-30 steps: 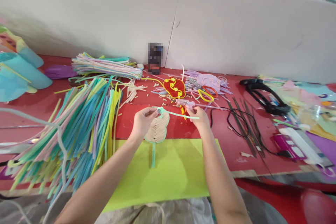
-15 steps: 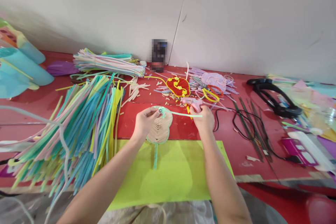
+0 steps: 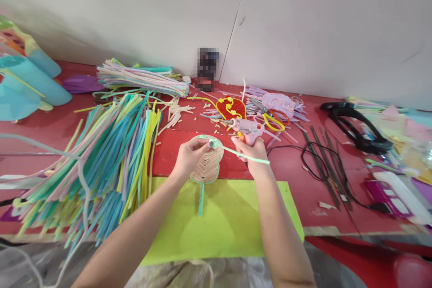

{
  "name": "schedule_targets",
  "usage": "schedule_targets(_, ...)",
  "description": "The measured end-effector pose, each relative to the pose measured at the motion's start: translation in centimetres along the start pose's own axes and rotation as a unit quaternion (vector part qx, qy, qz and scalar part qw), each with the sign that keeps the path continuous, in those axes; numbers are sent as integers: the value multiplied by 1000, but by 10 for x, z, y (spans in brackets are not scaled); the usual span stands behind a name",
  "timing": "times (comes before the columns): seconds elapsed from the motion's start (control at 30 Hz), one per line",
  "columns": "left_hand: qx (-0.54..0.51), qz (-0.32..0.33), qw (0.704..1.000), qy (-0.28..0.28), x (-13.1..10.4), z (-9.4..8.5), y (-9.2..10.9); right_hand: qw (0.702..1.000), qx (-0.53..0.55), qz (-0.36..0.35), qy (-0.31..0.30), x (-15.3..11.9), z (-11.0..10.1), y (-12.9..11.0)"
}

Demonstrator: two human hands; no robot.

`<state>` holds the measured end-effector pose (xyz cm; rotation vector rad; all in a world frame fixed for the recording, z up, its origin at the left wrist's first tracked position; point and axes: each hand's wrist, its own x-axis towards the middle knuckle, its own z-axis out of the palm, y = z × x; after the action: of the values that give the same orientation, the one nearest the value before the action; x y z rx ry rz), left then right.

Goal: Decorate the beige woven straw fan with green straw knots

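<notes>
My left hand [image 3: 189,155] pinches a pale green pipe cleaner [image 3: 248,157] at the top of a small fan-shaped craft [image 3: 205,168]. The craft has a beige ribbed face, a green rim and a green stem pointing toward me. A small grey round spot shows at the left fingertips; I cannot make out what it is. My right hand [image 3: 254,150] is wrapped round the grip of a pink glue gun [image 3: 248,128], its nozzle pointing left, above and right of the craft. The pipe cleaner's free end stretches right across the right wrist.
A lime-green sheet [image 3: 219,229] lies under my forearms. Bundled pipe cleaners [image 3: 111,144] spread at left. Behind are a red and yellow craft [image 3: 232,107] and scissors [image 3: 274,121]. At right lie a black cable [image 3: 303,155], dark rods [image 3: 332,162] and a black headband-like frame [image 3: 357,128].
The glue gun has risen and turned in my right hand, its nozzle still pointing left. The pipe cleaner's free end has dropped lower. My left hand keeps its pinch on the craft.
</notes>
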<state>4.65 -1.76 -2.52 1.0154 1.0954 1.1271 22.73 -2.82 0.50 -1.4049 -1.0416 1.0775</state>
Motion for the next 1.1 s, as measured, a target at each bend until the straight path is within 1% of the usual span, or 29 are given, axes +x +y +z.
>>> schedule_targets(0.07,14,-2,1000,-18,2,-1,-3,997,24,31,-65,-2,8,-2)
schedule_targets(0.1,20,0,999,-25,3,-1,-4,996,25,37,-80,-2,11,-2)
schedule_targets(0.3,18,13,999,-47,4,-2,-10,994,-35,41,-99,-4,18,7)
schedule_targets(0.4,28,9,999,-44,3,-2,-8,993,-37,48,-100,-5,20,9)
schedule_targets(0.47,17,-4,999,-40,2,-2,-6,993,-28,53,-99,-5,21,7)
schedule_targets(0.57,-68,-48,996,-44,1,-1,-3,994,-16,63,-89,-4,21,6)
schedule_targets(0.63,-125,-72,988,-59,0,-1,-2,994,-9,68,-82,-4,20,6)
schedule_targets(0.77,-167,-108,974,-107,-4,0,0,996,5,57,-71,-2,21,9)
schedule_targets(0.87,-212,-135,960,-121,-5,3,-2,997,14,43,-57,-3,26,11)
schedule_targets(0.97,-234,-138,957,-97,-5,6,-7,999,19,31,-37,-4,33,12)
schedule_targets(1.03,-221,-123,965,-71,-5,6,-10,1000,18,16,-21,-4,36,14)
schedule_targets(1.1,-191,-102,975,-50,-5,6,-10,1000,12,3,-17,-5,37,15)
